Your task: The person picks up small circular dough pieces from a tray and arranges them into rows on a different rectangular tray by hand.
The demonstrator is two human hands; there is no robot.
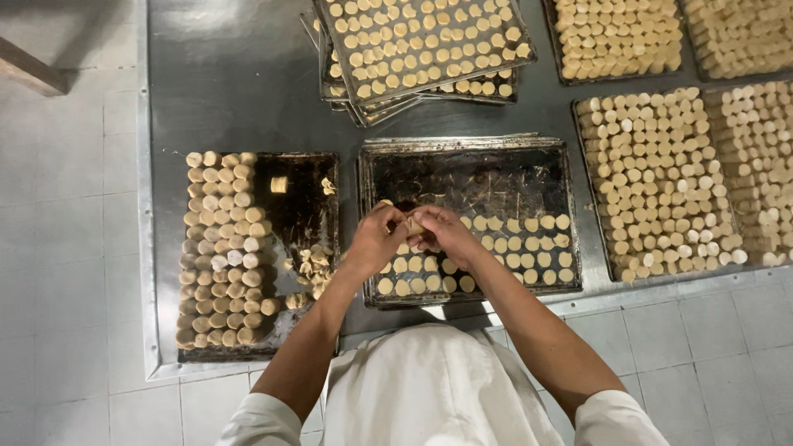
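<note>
My left hand and my right hand meet over a dark baking tray, together pinching a small pale dough piece. Rows of flat round dough discs fill the near part of that tray, while its far half is bare. To the left, another dark tray holds several stacked dough cylinders and loose pieces.
A stack of filled trays sits at the back of the metal table. More trays packed with dough cylinders stand at the right and back right. White tiled floor surrounds the table.
</note>
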